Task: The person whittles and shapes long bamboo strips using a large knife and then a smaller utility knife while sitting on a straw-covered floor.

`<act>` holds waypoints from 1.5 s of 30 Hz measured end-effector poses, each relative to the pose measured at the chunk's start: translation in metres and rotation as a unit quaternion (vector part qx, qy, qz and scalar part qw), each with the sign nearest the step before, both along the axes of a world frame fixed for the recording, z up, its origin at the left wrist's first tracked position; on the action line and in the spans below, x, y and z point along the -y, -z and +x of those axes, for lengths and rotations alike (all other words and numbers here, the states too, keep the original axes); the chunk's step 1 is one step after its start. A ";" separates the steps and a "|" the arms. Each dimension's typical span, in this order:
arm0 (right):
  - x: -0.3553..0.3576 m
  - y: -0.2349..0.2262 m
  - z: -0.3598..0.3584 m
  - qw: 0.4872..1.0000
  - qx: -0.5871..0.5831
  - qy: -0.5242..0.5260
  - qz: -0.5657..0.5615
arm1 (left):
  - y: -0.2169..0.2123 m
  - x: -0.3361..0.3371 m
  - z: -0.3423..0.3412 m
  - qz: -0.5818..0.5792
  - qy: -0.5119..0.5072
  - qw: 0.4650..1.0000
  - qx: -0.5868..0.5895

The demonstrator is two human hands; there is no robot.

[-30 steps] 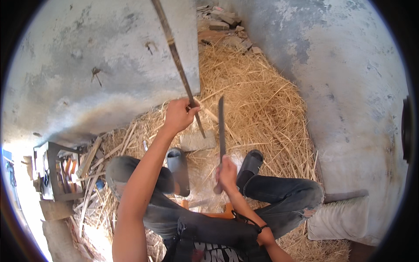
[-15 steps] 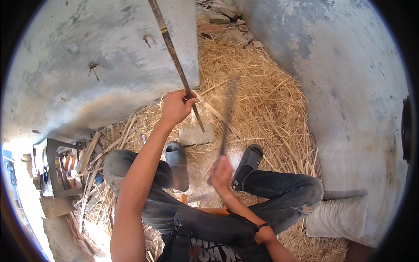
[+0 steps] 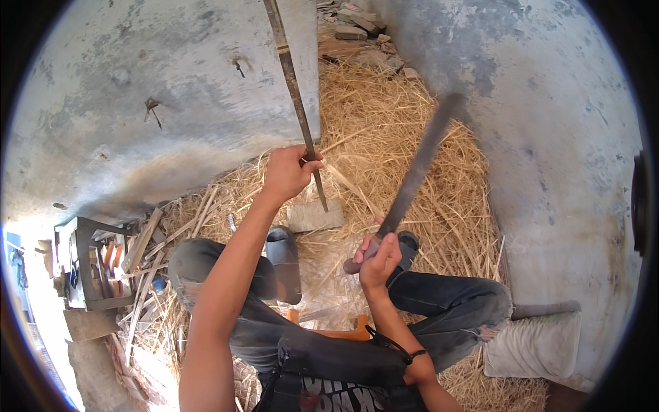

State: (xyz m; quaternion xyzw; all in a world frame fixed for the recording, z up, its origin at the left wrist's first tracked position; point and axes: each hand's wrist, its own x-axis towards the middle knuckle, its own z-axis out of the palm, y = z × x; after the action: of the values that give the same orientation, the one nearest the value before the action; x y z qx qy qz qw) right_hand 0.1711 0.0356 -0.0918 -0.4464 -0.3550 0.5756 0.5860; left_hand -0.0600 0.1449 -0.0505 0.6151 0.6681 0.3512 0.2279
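Observation:
My left hand (image 3: 290, 172) pinches a long dark bamboo strip (image 3: 296, 96), its fingers closed around it near the lower part. The strip stands almost upright, slightly tilted, its bottom end at a pale block (image 3: 316, 215) on the floor. In my right hand (image 3: 382, 262) is a long machete (image 3: 422, 161), gripped by its handle. The blade points up and to the right, away from the strip, and its tip is blurred. Between my two feet in dark slippers (image 3: 280, 248) lies the block, a little farther out.
Straw-like shavings (image 3: 405, 130) cover the floor. A grey wall (image 3: 171, 62) rises at the left, another wall (image 3: 549, 137) at the right. A dark wooden stool-like frame (image 3: 86, 264) stands at the left; a pale cushion (image 3: 532, 343) leans at the lower right. Bricks (image 3: 351, 32) lie far back.
The machete has swung to the right, away from the bamboo strip, and my right hand has moved right with it. My left hand still holds the strip; the whole view has shifted slightly.

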 end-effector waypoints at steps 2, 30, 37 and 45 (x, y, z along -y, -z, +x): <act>0.009 0.011 -0.004 0.998 0.010 0.036 0.041 | 0.002 -0.002 -0.002 0.012 -0.001 1.000 0.000; 0.022 0.109 0.005 0.883 0.188 -0.195 -0.382 | -0.002 0.008 -0.009 -0.020 -0.077 0.997 -0.010; -0.006 0.018 0.011 0.986 0.073 -0.070 -0.135 | 0.005 0.009 -0.011 0.012 -0.074 0.997 -0.024; 0.016 0.033 -0.004 0.990 0.122 -0.003 0.073 | 0.008 0.003 0.000 0.010 -0.061 0.998 -0.013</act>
State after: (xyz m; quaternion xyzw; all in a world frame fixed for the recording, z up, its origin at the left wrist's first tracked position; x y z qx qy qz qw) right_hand 0.1672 0.0197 -0.1243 -0.4681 -0.4662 0.4915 0.5674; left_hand -0.0600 0.1422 -0.0584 0.5796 0.7042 0.3628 0.1911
